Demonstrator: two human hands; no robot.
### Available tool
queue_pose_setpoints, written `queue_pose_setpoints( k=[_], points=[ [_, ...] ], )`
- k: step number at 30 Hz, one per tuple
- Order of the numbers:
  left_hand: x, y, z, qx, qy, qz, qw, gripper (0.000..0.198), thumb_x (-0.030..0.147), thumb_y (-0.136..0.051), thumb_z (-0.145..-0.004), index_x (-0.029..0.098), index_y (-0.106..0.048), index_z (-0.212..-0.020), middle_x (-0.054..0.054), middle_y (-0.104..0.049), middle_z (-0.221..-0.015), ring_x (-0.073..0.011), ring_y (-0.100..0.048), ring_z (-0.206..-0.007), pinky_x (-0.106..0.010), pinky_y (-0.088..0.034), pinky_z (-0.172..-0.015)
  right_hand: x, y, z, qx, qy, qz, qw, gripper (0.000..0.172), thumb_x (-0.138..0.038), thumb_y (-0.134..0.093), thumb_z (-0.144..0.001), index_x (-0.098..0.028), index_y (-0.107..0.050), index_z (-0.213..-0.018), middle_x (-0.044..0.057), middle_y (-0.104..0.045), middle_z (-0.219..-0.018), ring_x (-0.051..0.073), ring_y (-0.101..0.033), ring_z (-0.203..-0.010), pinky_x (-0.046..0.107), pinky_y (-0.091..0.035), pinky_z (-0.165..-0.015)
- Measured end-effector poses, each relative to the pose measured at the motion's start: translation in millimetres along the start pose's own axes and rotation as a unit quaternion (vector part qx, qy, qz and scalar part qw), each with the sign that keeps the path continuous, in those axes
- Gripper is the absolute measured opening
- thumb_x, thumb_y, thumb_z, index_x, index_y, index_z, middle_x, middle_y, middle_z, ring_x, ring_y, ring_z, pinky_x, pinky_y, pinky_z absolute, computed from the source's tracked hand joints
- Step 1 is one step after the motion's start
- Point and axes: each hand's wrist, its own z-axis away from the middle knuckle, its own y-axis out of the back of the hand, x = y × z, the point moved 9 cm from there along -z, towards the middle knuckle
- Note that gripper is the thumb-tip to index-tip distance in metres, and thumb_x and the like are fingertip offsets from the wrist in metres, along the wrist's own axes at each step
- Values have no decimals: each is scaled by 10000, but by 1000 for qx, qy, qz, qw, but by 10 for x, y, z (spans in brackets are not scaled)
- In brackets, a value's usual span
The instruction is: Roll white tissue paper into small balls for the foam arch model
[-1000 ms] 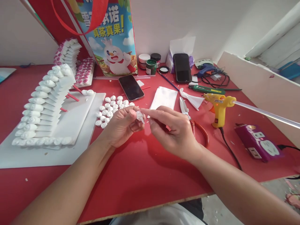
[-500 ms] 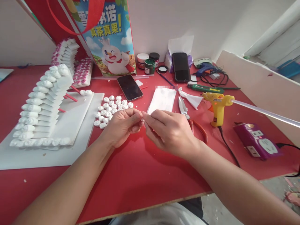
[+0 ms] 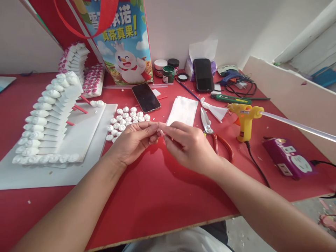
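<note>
Both hands meet above the middle of the red table (image 3: 154,199). Fingertips of my left hand (image 3: 133,141) and my right hand (image 3: 193,145) are closed together on a small piece of white tissue paper (image 3: 162,133), mostly hidden by the fingers. Just behind my left hand lie several small white paper rosettes (image 3: 122,121) in a group. Beyond my right hand is a flat stack of white tissue paper (image 3: 183,109). Red-handled scissors (image 3: 206,121) lie to its right, their handles partly behind my right hand. Near their blades rests a twisted tissue strip (image 3: 215,110).
At left, a stepped white model edged with rosettes (image 3: 39,120) stands on a white board (image 3: 65,176). A yellow glue gun (image 3: 244,120) with a long glue stick and a purple power block (image 3: 290,157) are at right. Behind are phones (image 3: 146,97), paint jars (image 3: 168,73) and a printed bag (image 3: 126,45).
My fingers have shifted slightly around the white tissue piece, and my right index finger now lies straighter across it. The view has moved a little; the things on the table stay put.
</note>
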Motion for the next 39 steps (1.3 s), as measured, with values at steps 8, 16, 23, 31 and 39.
queue_pose_setpoints(
  k=[8, 16, 23, 31, 39],
  points=[
    [111, -95, 16, -8, -28, 17, 999, 162, 268, -914, -734, 136, -838, -789, -37, -675, -731, -48, -537, -593, -157, -470, -595, 552, 19, 61, 66, -295, -314, 900, 251, -214, -650, -884, -112, -776, -1075, -38, -566, -633, 72, -436, -545, 220, -359, -496],
    [127, -144, 60, -32, -50, -9, 998, 139, 283, -884, -788, 170, -853, -864, -29, -676, -741, -53, -531, -604, -170, -452, -587, 558, -271, 107, 17, -390, -513, 765, 379, -366, -863, -771, -122, -791, -1052, -51, -550, -629, 36, -337, -510, 227, -228, -469],
    [147, -174, 85, -20, -80, -74, 994, 196, 304, -849, -834, 214, -860, -1008, -23, -668, -703, -79, -551, -641, -190, -461, -622, 441, -278, 45, -6, -340, -495, 800, 366, -438, -839, -807, -152, -785, -1029, 18, -729, -726, 63, -392, -518, 245, -292, -481],
    [99, -195, 65, -31, -78, -39, 996, 155, 234, -818, -858, 197, -853, -1004, -25, -702, -754, -72, -578, -661, -162, -502, -636, 458, -282, 13, 0, -280, -430, 858, 394, -465, -843, -803, -160, -751, -1035, 34, -730, -797, 190, -704, -805, 332, -552, -782],
    [7, -84, -9, 13, -7, 107, 994, 134, 222, -864, -793, 113, -787, -782, -24, -671, -733, -76, -615, -645, -166, -556, -636, 356, 119, 154, -207, -291, 70, 931, 200, -364, -751, -883, -172, -739, -938, 35, -680, -694, 155, -567, -571, 275, -332, -510]
  ],
)
